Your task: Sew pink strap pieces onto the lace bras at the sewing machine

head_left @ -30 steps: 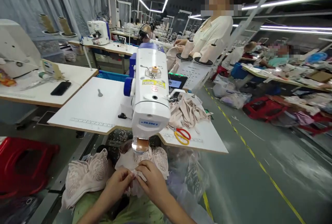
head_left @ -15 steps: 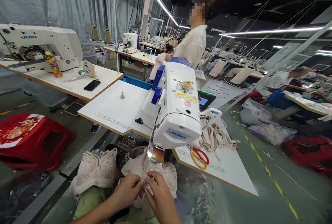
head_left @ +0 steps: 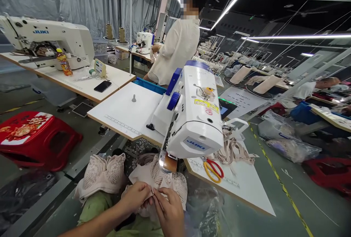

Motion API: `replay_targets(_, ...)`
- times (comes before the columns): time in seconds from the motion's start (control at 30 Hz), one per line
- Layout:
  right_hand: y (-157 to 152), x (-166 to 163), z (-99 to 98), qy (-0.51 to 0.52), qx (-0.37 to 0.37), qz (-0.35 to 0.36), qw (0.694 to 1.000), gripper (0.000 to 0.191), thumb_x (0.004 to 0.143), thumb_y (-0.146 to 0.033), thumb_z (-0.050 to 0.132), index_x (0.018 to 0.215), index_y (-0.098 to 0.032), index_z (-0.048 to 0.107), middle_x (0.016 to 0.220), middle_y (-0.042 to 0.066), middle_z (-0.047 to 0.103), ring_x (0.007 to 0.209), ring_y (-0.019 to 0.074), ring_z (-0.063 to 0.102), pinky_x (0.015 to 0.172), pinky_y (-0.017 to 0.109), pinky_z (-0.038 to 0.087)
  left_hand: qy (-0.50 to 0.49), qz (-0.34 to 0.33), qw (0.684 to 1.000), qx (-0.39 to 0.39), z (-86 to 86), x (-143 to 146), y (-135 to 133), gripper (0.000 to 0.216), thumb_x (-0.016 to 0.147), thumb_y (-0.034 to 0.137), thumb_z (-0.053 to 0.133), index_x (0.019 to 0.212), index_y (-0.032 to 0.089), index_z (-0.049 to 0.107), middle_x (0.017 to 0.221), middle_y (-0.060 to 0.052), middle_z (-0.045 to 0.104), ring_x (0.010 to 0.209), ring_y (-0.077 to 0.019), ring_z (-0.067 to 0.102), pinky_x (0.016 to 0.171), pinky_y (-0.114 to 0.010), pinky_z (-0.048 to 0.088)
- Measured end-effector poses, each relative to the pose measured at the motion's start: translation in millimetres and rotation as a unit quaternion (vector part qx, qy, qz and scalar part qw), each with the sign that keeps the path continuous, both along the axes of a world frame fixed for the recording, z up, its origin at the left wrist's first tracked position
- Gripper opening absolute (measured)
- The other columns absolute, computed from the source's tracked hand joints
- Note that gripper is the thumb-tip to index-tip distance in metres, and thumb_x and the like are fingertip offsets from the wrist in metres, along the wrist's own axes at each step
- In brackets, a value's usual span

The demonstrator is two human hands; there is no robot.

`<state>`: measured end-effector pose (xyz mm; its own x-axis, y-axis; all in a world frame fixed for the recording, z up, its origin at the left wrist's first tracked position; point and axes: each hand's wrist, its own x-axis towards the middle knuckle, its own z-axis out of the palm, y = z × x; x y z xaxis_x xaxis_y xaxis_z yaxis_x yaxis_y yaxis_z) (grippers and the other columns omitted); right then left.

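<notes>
Below the near end of the white, blue-trimmed sewing machine (head_left: pixel 196 120), a pale pink bra of lace and soft cloth (head_left: pixel 178 185) is seen, its long axis laid roughly left to right. From the hands it is found just ahead, toward the machine, its right lace cup nearer the right hand (head_left: pixel 170 209). A small pale bit of material (head_left: pixel 153 191) is pinched between fingertips of the left hand (head_left: pixel 137 195) and right hand; whether it is joined to the bra cannot be told
</notes>
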<state>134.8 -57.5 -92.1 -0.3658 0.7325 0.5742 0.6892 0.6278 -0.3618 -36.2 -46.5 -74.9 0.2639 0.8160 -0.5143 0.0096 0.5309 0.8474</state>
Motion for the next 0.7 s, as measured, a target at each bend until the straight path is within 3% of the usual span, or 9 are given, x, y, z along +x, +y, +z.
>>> replay_targets(0.13, 3.7, 0.7, -0.3, 0.01, -0.041, 0.025, 0.999, 0.023, 0.096, -0.018, 0.056, 0.115, -0.023, 0.068, 0.088, 0.007, 0.067, 0.076, 0.0196, 0.065, 0.063, 0.031, 0.053, -0.003, 0.001, 1.0, -0.011, -5.0, 0.3, 4.2, 0.069, 0.072, 0.086, 0.048, 0.06, 0.018, 0.056, 0.053, 0.0, 0.054, 0.043, -0.0099, 0.039, 0.048, -0.027, 0.029)
replay_targets(0.23, 2.2, 3.6, 3.0, 0.011, -0.071, 0.069, 0.995, 0.024, 0.095, -0.018, 0.056, 0.115, -0.023, 0.069, 0.089, 0.007, 0.067, 0.076, 0.0187, 0.065, 0.064, 0.03, 0.054, -0.017, -0.016, 0.999, -0.028, -7.7, -2.2, 5.0, 0.069, 0.066, 0.086, 0.057, 0.058, 0.018, 0.054, 0.048, 0.002, 0.05, 0.041, -0.0088, 0.036, 0.046, -0.026, 0.026)
replay_targets(0.37, 2.2, 13.2, 3.8, 0.024, -0.18, 0.137, 0.974, 0.024, 0.096, -0.022, 0.055, 0.114, -0.024, 0.07, 0.095, 0.007, 0.068, 0.084, 0.018, 0.067, 0.071, 0.029, 0.056, -0.052, -0.037, 0.996, -0.056, -8.7, -8.2, 3.7, 0.063, 0.061, 0.078, 0.071, 0.06, 0.017, 0.056, 0.047, 0.005, 0.049, 0.041, -0.007, 0.035, 0.047, -0.025, 0.024)
replay_targets(0.43, 15.1, 29.4, -0.3, 0.041, -0.226, 0.132, 0.964, 0.025, 0.097, -0.028, 0.055, 0.115, -0.025, 0.071, 0.098, 0.006, 0.07, 0.087, 0.0175, 0.069, 0.075, 0.028, 0.057, -0.068, -0.037, 0.995, -0.068, -9.0, -11.6, 3.7, 0.062, 0.059, 0.075, 0.074, 0.064, 0.016, 0.059, 0.05, 0.005, 0.05, 0.042, -0.0063, 0.034, 0.047, -0.025, 0.024)
replay_targets(0.5, 43.1, 58.4, -5.0, 0.051, -0.212, 0.056, 0.974, 0.026, 0.098, -0.034, 0.053, 0.111, -0.024, 0.073, 0.101, 0.008, 0.072, 0.092, 0.0196, 0.069, 0.082, 0.031, 0.058, -0.077, -0.027, 0.994, -0.071, -9.5, -14.5, 4.3, 0.06, 0.057, 0.072, 0.077, 0.068, 0.015, 0.06, 0.052, 0.005, 0.052, 0.044, -0.006, 0.035, 0.048, -0.024, 0.024)
replay_targets(0.57, 83.5, 98.1, -7.3, 0.034, -0.153, -0.096, 0.983, 0.032, 0.099, -0.037, 0.046, 0.108, -0.02, 0.072, 0.108, 0.012, 0.072, 0.103, 0.0247, 0.067, 0.092, 0.039, 0.055, -0.079, -0.01, 0.995, -0.066, -9.8, -16.5, 5.4, 0.059, 0.058, 0.071, 0.077, 0.069, 0.015, 0.058, 0.054, 0.005, 0.053, 0.046, -0.0059, 0.036, 0.05, -0.024, 0.024)
replay_targets(0.63, 126.8, 140.0, -6.2, -0.037, -0.124, -0.24, 0.962, 0.039, 0.098, -0.032, 0.04, 0.117, -0.015, 0.069, 0.123, 0.018, 0.067, 0.118, 0.0305, 0.06, 0.102, 0.046, 0.048, -0.082, 0.006, 0.995, -0.059, -9.2, -17.6, 6.8, 0.059, 0.058, 0.07, 0.077, 0.068, 0.016, 0.056, 0.056, 0.004, 0.054, 0.049, -0.006, 0.038, 0.053, -0.024, 0.025)
replay_targets(0.7, 161.4, 173.7, -2.6, -0.164, -0.161, -0.291, 0.929, 0.041, 0.095, -0.024, 0.039, 0.122, -0.01, 0.066, 0.124, 0.021, 0.066, 0.117, 0.033, 0.059, 0.101, 0.048, 0.046, -0.087, 0.013, 0.995, -0.055, -7.5, -18.1, 8.6, 0.06, 0.057, 0.071, 0.076, 0.069, 0.016, 0.055, 0.058, 0.004, 0.055, 0.051, -0.0063, 0.039, 0.054, -0.024, 0.025)
